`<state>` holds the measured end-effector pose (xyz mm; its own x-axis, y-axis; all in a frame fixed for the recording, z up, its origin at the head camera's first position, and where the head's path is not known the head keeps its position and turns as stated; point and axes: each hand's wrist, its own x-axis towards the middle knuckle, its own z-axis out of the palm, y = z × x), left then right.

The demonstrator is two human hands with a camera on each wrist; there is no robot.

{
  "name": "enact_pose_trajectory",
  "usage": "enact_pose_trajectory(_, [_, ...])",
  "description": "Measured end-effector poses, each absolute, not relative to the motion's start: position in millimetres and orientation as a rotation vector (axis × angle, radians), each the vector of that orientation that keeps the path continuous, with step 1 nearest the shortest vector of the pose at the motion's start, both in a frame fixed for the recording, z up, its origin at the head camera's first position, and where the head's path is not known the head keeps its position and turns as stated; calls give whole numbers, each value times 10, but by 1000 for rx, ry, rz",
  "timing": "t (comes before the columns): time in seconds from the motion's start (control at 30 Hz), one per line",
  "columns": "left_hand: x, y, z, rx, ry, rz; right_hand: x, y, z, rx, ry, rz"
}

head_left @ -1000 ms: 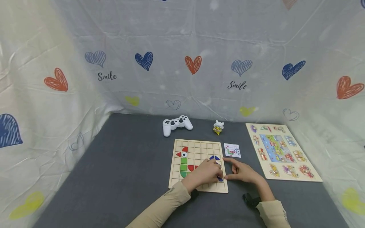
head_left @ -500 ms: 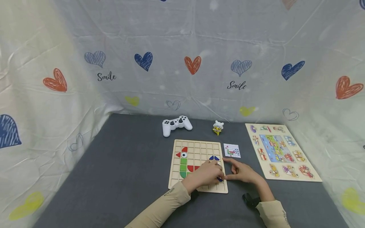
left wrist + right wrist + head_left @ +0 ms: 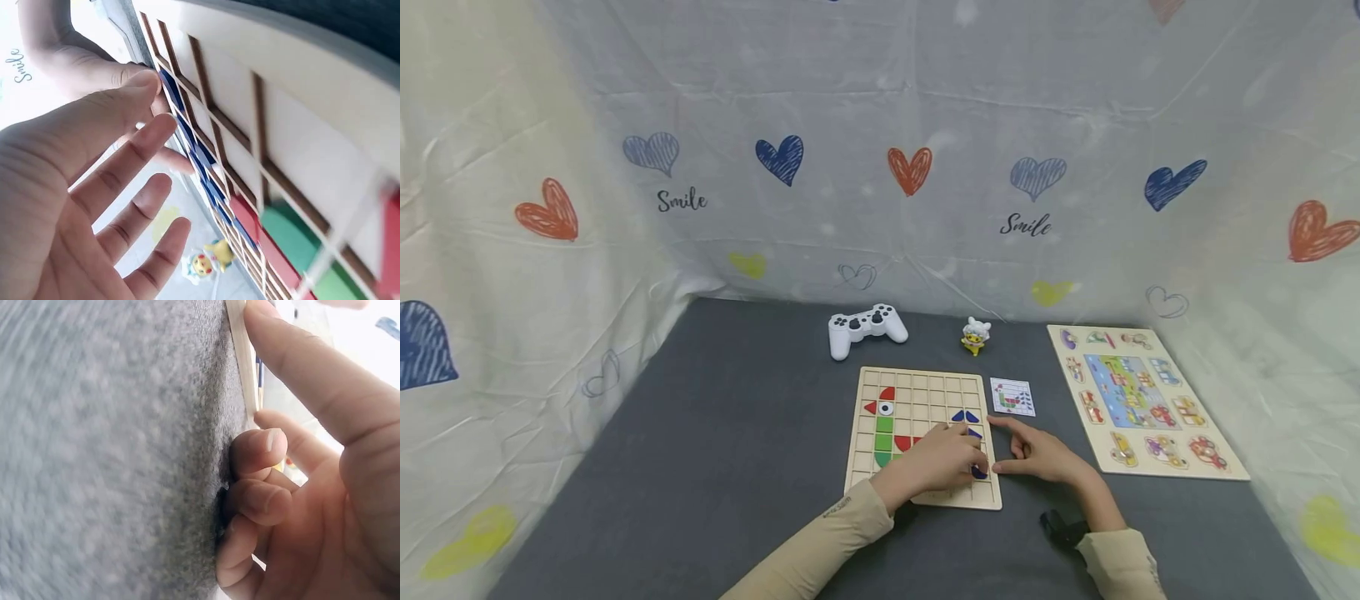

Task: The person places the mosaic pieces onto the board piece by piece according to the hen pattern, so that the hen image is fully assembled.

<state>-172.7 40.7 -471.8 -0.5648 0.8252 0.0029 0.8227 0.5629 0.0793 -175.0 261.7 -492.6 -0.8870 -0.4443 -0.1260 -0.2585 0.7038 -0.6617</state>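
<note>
A square wooden grid board [image 3: 928,387] lies on the table, with red, green and blue pieces set into a bird-like pattern. My left hand [image 3: 942,460] reaches over its lower right part. In the left wrist view, its thumb and index fingertips are right at a blue piece [image 3: 170,89], with the other fingers spread loosely. That same blue piece [image 3: 979,472] shows beside the fingertips in the head view. My right hand [image 3: 1047,455] touches the board's right edge with index finger and thumb held apart; its other fingers bend inward. My left forearm and hand hide the board's lower middle.
A small printed pattern card [image 3: 1012,397] lies right of the board. Behind stand a white game controller [image 3: 867,327] and a small yellow-and-white figurine [image 3: 975,335]. A wooden picture puzzle [image 3: 1105,442] lies at the right. A heart-printed cloth [image 3: 850,108] encloses the table.
My left fingertips have shifted slightly, and more of the blue pieces beside them shows. My right hand stays at the board's edge.
</note>
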Motion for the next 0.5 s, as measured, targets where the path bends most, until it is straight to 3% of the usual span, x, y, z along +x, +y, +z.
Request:
enact_pose_trajectory(0.23, [-1782, 107, -4660, 1367, 2824, 169, -1755, 2694, -4905, -659, 2625, -1028])
enact_pose_trajectory(0.5, [-1928, -383, -4651, 1191, 2978, 272, -1785, 2816, -4832, -583, 2856, -995])
